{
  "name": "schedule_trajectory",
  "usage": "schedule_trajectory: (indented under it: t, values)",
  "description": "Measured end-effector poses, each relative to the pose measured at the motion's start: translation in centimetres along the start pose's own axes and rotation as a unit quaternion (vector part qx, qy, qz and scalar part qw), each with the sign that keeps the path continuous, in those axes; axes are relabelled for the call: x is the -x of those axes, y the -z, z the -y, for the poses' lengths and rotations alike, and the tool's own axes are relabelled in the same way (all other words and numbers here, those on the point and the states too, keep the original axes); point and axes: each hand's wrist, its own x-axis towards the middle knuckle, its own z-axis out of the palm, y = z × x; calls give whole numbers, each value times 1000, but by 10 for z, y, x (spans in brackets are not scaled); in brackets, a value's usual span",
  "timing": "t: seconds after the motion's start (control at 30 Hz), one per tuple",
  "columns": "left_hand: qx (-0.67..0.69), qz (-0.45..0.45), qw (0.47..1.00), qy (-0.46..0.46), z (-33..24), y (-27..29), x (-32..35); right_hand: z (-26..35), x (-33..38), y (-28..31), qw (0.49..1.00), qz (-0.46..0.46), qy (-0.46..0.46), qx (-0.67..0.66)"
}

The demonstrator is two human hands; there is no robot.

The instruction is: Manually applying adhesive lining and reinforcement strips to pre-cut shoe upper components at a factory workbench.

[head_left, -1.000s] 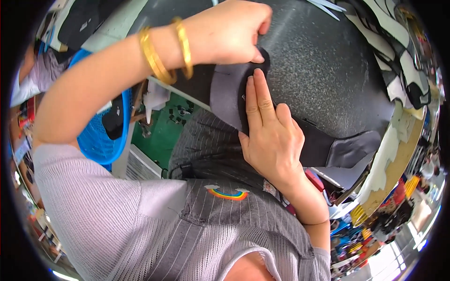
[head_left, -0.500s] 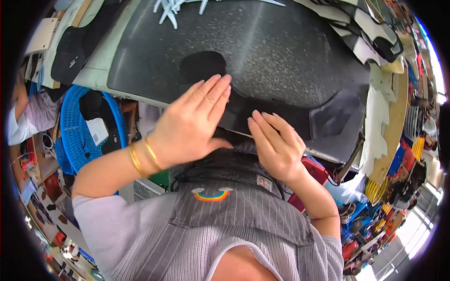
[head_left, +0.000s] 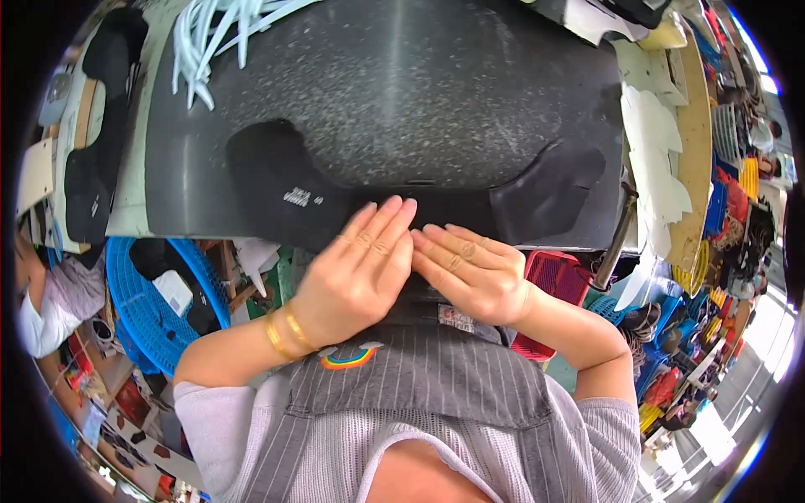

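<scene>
- Far left, beyond the table, I see a co-worker's pale sleeve (head_left: 63, 293).
- Next, another black cutout (head_left: 105, 126) lies at the table's left side; a blue basket (head_left: 124, 289) stands below it.
- A tangle of pale blue strips (head_left: 197, 52) lies on the far left of the dark board (head_left: 470, 101).
- Along the board's near edge, directly before the person, a long curved black piece (head_left: 457, 205) lies flat, both wide ends bending away.
- The left hand (head_left: 356, 268), below 2 gold bangles, is flat, fingers straight and together, tips over the piece's middle.
- Just beside it, the right hand (head_left: 474, 272) is also flat and grips nothing, fingertips at the piece's near edge; I cannot tell how firmly either presses.
- Rightward: a red basket (head_left: 553, 285), then a hammer-like tool (head_left: 619, 239).
</scene>
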Motion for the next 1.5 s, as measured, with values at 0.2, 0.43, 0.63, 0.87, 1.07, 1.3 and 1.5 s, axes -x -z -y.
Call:
schedule_trajectory:
  t: [0.2, 0.43, 0.63, 0.87, 1.07, 1.3, 1.5]
  values:
    - [38, 27, 999, 21, 0, 3, -15, -53, 37, 47, 989, 131, -39, 60]
    - [131, 37, 990, 31, 10, 21, -18, -36, 39, 49, 983, 16, -176, 41]
    - [617, -187, 718, 261, -6, 72, -29, 4, -6, 62, 912, -211, -313, -164]
    - [770, -189, 532, 296, -18, 86, -8, 22, -71, 27, 499, -142, -284, -807]
    - [794, -173, 521, 263, -11, 87, 16, 34, -75, 18, 494, -47, -234, -836]
    - [450, -300, 781, 313, 7, 119, 27, 37, -78, 5, 700, -34, -263, -663]
    - [-321, -525, 760, 206, 101, 196, 50, 8, -62, 1, 755, -87, -327, -561]
